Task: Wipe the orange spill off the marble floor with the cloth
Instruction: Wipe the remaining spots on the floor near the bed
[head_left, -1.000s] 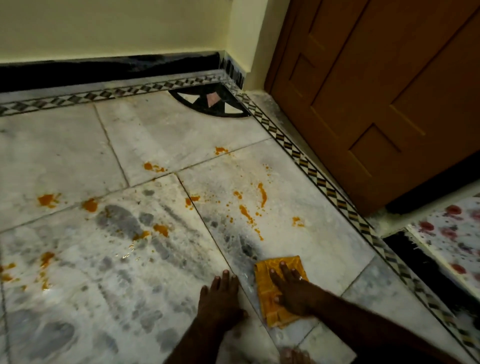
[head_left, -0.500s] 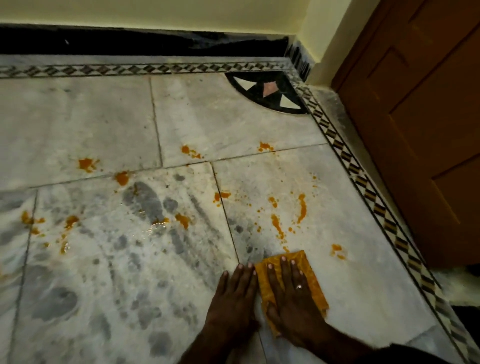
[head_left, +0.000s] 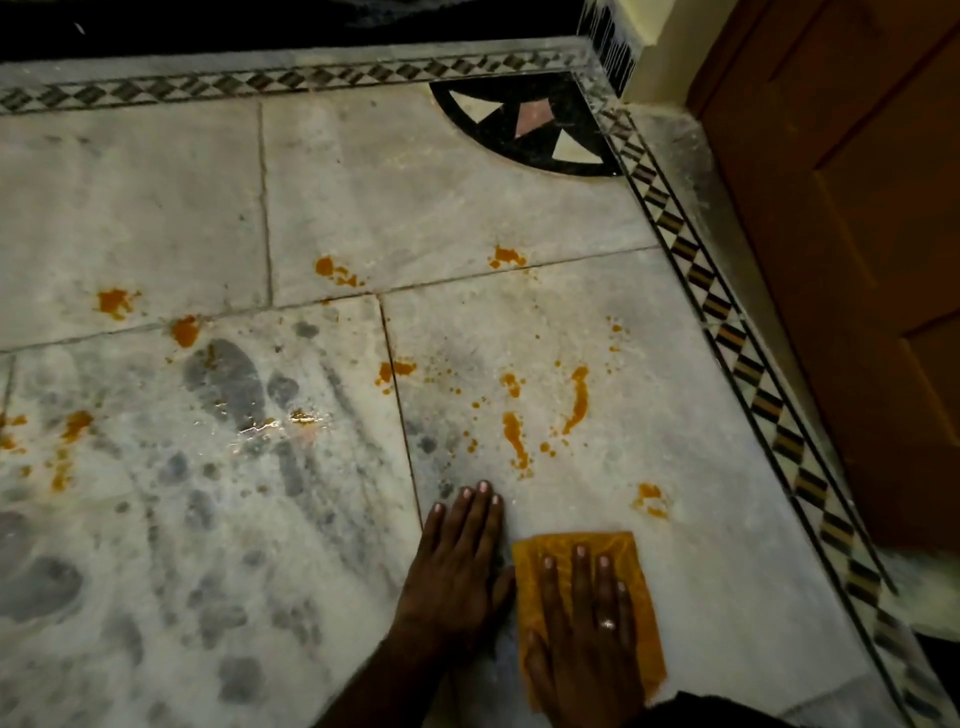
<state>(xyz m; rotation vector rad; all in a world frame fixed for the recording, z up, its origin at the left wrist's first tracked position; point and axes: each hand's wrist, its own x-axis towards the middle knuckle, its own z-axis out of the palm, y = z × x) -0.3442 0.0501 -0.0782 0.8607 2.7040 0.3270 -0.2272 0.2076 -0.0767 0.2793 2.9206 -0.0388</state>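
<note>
Orange spill (head_left: 514, 436) is lying in blobs & streaks across the marble floor (head_left: 415, 187), from left edge to centre-right of frame. Left hand (head_left: 457, 561), lower centre, is resting flat w/ fingers spread, gripping nothing. Right hand (head_left: 587, 629) is pressing flat on the orange cloth (head_left: 639, 587), lower right. Wooden door (head_left: 841, 208) is filling upper right.

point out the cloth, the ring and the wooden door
cloth (head_left: 631, 553), head view, bare top right corner beyond the fingertips
ring (head_left: 607, 623), head view, the band on a finger of the right hand
wooden door (head_left: 841, 234), head view, middle of its lower panel
</note>
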